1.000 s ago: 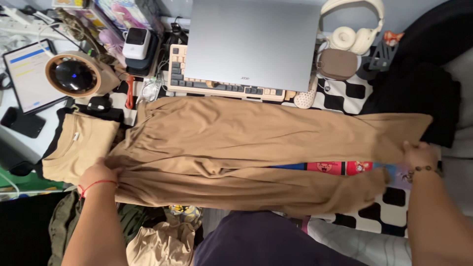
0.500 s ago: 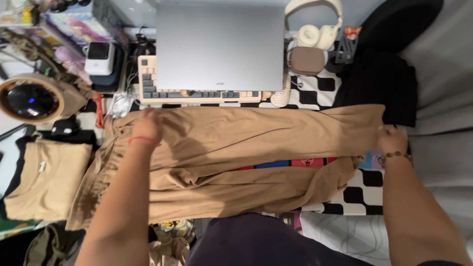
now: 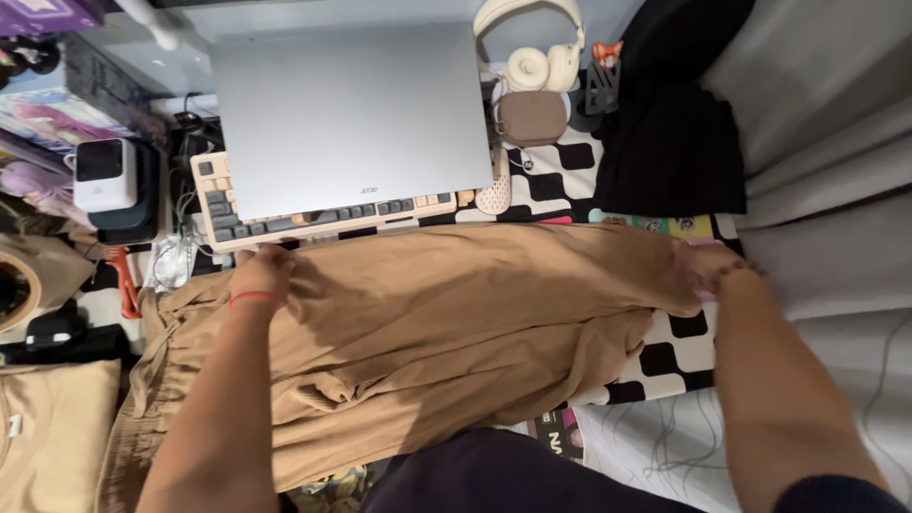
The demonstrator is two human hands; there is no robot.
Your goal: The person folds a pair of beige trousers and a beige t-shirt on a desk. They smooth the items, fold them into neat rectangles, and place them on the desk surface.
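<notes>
Two hands, left hand [image 3: 258,275] and right hand [image 3: 705,268], grip one tan garment [image 3: 446,323]

Light: even and soft, cast from above.
Shadow: thrown by the left forearm [image 3: 204,418] onto the tan garment [image 3: 456,313].
Glare: a mild sheen was seen on the closed laptop [image 3: 347,114].
Blur: slight at the right hand [image 3: 703,266].
Edges: stretched by the wide lens.

The tan soft matt cloth trousers [image 3: 456,313] look finely ribbed and creased. The silver closed laptop [image 3: 347,114] has a smooth, matt metal lid. The cream over-ear headphones [image 3: 532,47] are glossy plastic. The black folded cloth [image 3: 670,152] is matt.
</notes>
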